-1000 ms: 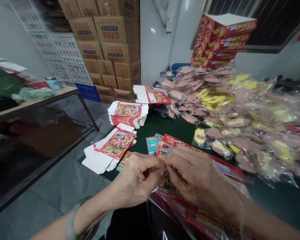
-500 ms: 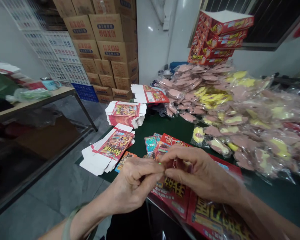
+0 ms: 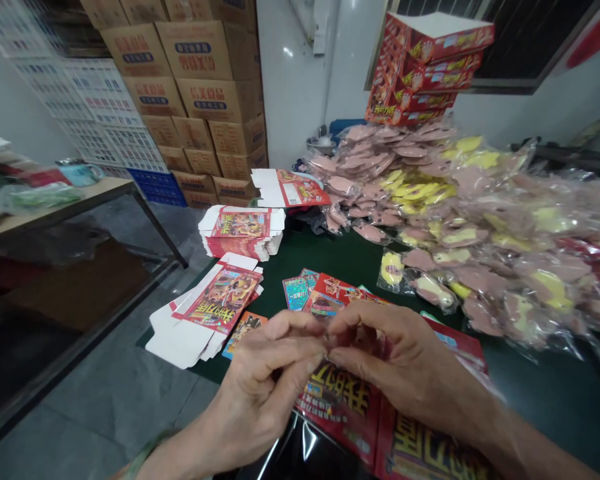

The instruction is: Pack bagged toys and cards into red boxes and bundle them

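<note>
Dark-green worktop (image 3: 330, 253) beneath both hands, with red printed packaging (image 3: 337, 413) lying directly under the fingertips and running on beneath the right hand (image 3: 405, 353). Seemingly laid with its long axis slanting from just beyond the fingertips toward the right forearm, though partly covered; so nearer the right hand than the left hand (image 3: 270, 380). Left hand drawn almost closed, thumb against forefinger; right hand half curled, thumb and forefinger tips close together, other fingers loosely bent. Facing each other tip to tip; too small to tell what, if anything, is held between. Just beyond the left hand, toward its outer side, an orange printed card (image 3: 245, 327), then flat red-and-white cartons (image 3: 225, 293). Straight ahead of the fingertips, teal printed cards (image 3: 296, 293). Beyond the right hand, heaped pink and yellow pieces in clear bags (image 3: 425, 190).
</note>
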Demonstrator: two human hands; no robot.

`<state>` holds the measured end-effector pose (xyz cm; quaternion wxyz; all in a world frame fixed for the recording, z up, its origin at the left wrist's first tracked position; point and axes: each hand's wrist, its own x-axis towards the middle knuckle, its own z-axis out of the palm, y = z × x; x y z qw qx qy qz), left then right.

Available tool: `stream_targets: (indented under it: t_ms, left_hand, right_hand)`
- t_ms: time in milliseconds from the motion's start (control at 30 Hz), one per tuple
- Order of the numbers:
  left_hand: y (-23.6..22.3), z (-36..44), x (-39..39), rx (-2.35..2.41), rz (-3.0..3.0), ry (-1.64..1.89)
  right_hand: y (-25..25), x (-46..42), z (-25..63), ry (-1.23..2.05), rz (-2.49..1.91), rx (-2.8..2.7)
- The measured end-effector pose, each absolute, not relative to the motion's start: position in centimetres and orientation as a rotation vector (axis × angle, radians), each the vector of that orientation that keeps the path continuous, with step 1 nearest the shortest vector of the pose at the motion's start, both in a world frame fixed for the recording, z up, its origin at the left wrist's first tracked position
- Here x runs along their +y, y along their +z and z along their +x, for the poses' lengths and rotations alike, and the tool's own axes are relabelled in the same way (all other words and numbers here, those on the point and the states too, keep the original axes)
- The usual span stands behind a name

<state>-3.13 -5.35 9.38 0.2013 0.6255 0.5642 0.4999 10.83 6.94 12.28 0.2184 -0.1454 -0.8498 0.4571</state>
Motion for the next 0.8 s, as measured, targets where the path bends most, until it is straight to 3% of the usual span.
stream_targets:
  t_ms: [300,633,800]
  left_hand:
    - [9.0,-3.7,-4.9,1.504,1.806,1.295]
    - [9.5,-3.6,-4.3,1.551,1.796,1.378]
    - [8.9,-3.4,-4.6,1.595,1.841,1.378]
  right_hand:
    - [12.6,7.3,10.7,1.688,-0.512,-2.365]
    - [11.9,7.2,10.2,1.194,-0.254,-2.386]
    - [12.4,7.3,10.7,1.194,-0.299,-2.431]
